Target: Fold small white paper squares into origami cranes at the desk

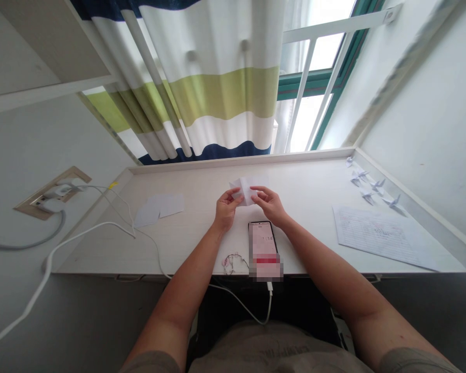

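folded white paper (245, 189) pinching between your left hand (227, 208) and right hand (270, 203)
you are holding it by its edges, both hands close together on it, just above the white desk (303, 181) and beyond the phone (261, 243)

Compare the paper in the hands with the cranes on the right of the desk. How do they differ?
The paper is one loosely folded piece, while the cranes are several finished bird shapes. The paper is held up between the left hand and right hand; the cranes rest untouched on the desk, near the wall. Both are pale folded paper.
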`<state>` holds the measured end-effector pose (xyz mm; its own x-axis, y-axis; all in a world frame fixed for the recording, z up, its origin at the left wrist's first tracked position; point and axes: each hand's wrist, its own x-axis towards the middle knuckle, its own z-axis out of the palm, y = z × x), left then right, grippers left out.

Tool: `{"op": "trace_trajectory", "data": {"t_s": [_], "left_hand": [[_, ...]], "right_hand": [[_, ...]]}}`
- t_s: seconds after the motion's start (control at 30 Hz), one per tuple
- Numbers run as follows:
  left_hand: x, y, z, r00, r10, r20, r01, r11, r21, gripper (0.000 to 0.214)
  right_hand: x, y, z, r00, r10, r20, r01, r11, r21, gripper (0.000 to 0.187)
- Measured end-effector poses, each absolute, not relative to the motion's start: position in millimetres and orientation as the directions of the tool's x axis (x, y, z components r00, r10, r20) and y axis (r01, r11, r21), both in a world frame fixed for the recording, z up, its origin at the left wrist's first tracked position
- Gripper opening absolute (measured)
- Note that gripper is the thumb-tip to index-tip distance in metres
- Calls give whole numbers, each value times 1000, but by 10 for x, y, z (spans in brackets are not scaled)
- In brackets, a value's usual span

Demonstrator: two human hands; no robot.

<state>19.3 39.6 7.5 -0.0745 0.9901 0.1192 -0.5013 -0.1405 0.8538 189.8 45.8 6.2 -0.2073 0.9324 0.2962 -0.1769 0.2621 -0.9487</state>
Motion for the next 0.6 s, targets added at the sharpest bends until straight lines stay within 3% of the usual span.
{"op": "trace_trajectory", "data": {"t_s": [0.43, 0.6], "left_hand": [[205, 366, 47, -113, 977, 181, -317, -208, 925, 39], [137, 382, 32, -241, 934, 265, -46, -284, 958, 24]], "right_hand": [[1873, 467, 72, -151, 963, 224, -275, 177, -945, 45], [1870, 440, 83, -190, 960, 207, -237, 159, -958, 43]]}}
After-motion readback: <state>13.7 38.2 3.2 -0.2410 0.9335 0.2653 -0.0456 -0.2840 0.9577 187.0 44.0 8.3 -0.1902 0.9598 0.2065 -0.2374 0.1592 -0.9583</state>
